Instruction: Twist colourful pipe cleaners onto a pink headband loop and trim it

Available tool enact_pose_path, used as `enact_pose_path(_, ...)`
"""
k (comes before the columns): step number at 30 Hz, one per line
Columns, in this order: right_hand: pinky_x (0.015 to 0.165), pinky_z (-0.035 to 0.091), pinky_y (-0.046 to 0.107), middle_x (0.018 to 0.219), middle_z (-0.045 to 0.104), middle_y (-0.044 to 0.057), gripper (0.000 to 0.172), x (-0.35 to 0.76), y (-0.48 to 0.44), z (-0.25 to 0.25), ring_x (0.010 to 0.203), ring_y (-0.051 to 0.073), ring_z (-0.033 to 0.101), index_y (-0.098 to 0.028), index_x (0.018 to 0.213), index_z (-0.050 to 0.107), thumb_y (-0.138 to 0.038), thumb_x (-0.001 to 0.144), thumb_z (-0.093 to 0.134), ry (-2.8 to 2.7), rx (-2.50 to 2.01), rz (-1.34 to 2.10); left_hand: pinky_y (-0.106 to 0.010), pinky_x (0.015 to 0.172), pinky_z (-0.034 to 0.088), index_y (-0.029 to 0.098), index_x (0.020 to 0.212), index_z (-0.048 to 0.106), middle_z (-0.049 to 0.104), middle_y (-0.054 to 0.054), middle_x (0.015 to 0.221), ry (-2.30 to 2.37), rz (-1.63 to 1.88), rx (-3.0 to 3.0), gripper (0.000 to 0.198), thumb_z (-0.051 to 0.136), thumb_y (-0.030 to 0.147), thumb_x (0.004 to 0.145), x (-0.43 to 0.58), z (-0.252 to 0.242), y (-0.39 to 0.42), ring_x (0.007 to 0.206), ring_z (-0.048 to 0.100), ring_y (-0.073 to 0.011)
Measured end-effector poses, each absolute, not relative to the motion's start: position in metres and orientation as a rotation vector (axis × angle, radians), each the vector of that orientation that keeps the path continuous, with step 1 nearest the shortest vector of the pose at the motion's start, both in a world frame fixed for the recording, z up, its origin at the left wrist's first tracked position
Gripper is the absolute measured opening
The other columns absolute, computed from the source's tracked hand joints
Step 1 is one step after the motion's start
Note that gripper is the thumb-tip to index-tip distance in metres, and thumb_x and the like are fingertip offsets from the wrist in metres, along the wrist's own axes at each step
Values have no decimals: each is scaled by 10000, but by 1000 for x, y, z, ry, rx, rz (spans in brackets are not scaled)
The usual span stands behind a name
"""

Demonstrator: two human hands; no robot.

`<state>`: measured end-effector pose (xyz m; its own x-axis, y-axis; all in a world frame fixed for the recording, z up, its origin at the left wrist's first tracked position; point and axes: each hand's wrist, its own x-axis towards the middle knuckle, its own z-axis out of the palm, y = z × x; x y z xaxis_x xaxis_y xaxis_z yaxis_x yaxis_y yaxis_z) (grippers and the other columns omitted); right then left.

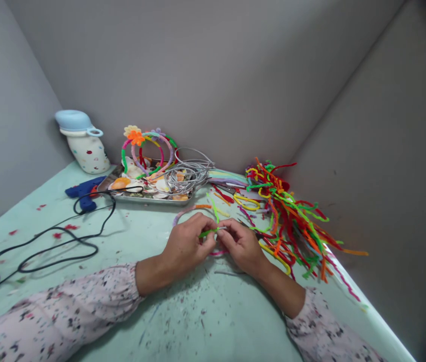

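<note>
In the middle of the table, my left hand [191, 240] is closed in a pinch on a light green pipe cleaner [207, 233]. One end of it stands up [215, 208] beyond my fingers. My right hand [243, 247] meets it fingertip to fingertip, pinching a bare grey bit of a wire hoop [222, 228]. Purple, pink and orange fuzzy wrapping [192, 209] covers the hoop's far side, and a pink stretch shows below my hands. Fingers hide part of the hoop and the green winding. A loose grey wire [230, 273] lies by my right wrist.
Tangled pipe cleaners [292, 216] heap at the right, with yellow-handled scissors [246, 202] beside them. A metal tray [152, 201] holds shells, wrapped hoops [147, 151] and coiled wire [194, 173]. Left are a blue glue gun [85, 191], black cord [98, 236] and a bottle [87, 151].
</note>
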<state>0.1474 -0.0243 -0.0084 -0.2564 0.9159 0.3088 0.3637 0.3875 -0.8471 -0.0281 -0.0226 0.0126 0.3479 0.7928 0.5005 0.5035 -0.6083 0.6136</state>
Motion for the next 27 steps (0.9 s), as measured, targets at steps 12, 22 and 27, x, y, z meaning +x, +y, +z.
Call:
enact_pose_path(12,614,409,244,711,597,-6,157,148,-24,-3,640,139,534,-193,883,622,-308,907,519,-1906,-1144,658,-253,640,426,177,894,563,585,-14,807,1194,1095,2271,109,525,140,799,-27,8,-25,752,544,-146)
enact_pose_path(22,540,413,239,620,564,-28,189,147,-23,-12,551,132,516,-198,963,616,-351,903,523,-1810,-1145,795,-289,759,461,185,1021,657,628,-36,844,1135,1132,2304,224,512,146,854,-29,10,-24,806,565,-153)
enact_pose_path(27,549,432,244,640,579,-26,175,147,-24,-12,557,133,537,-207,970,588,-348,913,501,-1761,-1109,887,-283,746,468,181,1007,656,628,-36,853,1133,1167,2298,216,523,136,844,-29,9,-23,799,571,-150)
